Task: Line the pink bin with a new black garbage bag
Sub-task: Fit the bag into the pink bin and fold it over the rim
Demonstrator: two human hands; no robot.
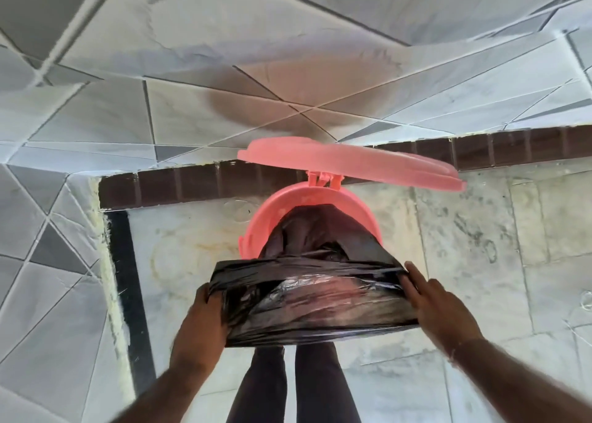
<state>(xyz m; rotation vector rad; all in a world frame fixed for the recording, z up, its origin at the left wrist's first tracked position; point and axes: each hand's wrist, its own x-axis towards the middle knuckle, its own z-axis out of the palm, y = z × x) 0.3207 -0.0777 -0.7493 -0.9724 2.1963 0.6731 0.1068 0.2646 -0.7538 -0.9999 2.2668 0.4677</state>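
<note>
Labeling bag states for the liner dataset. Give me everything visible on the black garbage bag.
The black garbage bag is thin, glossy, wrinkled plastic. Its body hangs inside the pink bin; its mouth is folded over the near rim and stretched taut down the outside, pink showing faintly through. The far rim is still bare. The left hand grips its left edge; the right hand presses flat on its right edge.

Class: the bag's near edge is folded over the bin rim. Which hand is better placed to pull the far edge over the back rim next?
Probably the right hand: it lies open and flat against the black bag, free to move, while the left hand grips the fold over the pink bin.
</note>
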